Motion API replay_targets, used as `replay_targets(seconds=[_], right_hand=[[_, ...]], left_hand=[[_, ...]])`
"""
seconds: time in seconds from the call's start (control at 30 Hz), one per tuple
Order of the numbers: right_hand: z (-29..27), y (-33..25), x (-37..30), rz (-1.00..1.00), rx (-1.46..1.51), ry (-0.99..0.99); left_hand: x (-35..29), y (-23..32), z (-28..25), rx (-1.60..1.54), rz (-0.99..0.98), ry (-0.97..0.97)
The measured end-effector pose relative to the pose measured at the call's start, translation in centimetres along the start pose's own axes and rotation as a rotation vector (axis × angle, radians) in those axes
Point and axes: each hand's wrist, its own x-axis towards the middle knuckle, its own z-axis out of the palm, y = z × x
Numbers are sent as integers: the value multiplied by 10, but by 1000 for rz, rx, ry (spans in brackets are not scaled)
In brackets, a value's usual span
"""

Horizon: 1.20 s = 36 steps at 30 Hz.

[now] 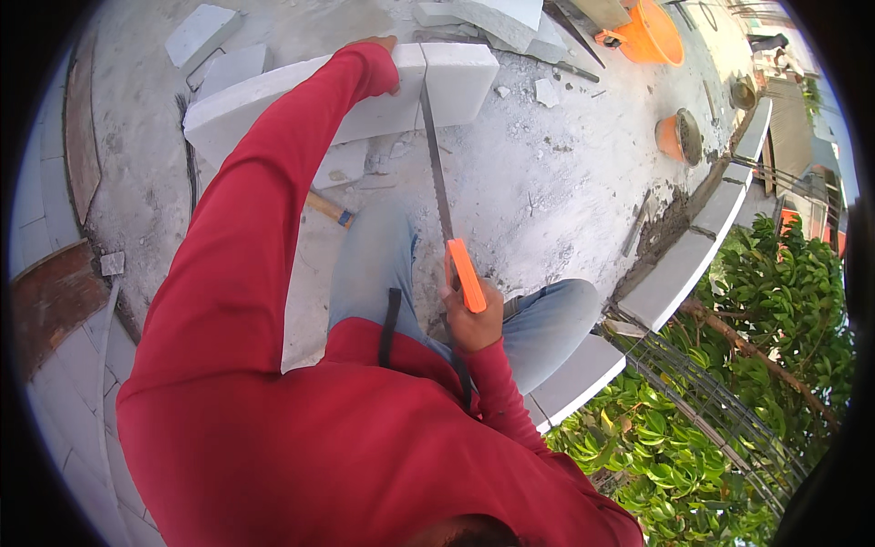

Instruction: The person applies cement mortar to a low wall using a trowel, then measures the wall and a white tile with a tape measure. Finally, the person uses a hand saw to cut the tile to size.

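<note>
A handsaw with an orange handle [468, 276] is held in my right hand [478, 321], its fingers closed around the grip. Its long, narrow blade [435, 164] runs away from me into a cut line across a thick white lightweight concrete block [458, 87]. A shorter piece of the block lies right of this line, the longer part left of it. My left hand [381, 43] grips the block's top just left of the blade. The red sleeve covers much of that hand. Between my left arm and my jeans-clad knee shows a wooden tool handle [326, 208] with a blue band.
More white blocks [202, 36] and broken slabs [501, 20] lie beyond. An orange basin [654, 35] and an orange bucket [679, 137] stand farther right. A low block wall [679, 278] curves along the right, with steel rebar [702, 401] and leafy branches [775, 319] outside it.
</note>
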Motion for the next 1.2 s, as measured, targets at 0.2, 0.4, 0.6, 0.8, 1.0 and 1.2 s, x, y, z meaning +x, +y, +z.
replay_targets(seconds=[0.2, 0.4, 0.6, 0.8, 1.0, 1.2], right_hand=[[40, 20, 126, 215, 43, -12], [-10, -25, 16, 76, 17, -85], [-1, -5, 75, 354, 21, -128], [-22, -20, 42, 128, -125, -197], [-29, -10, 40, 341, 37, -208], [9, 12, 73, 116, -62, -111]], left_hand=[[-35, 42, 17, 184, 100, 59], [-40, 8, 24, 130, 48, 141], [-49, 29, 69, 321, 102, 298], [-57, 18, 71, 288, 33, 323], [-70, 25, 76, 345, 117, 281], [-71, 28, 79, 310, 82, 290]])
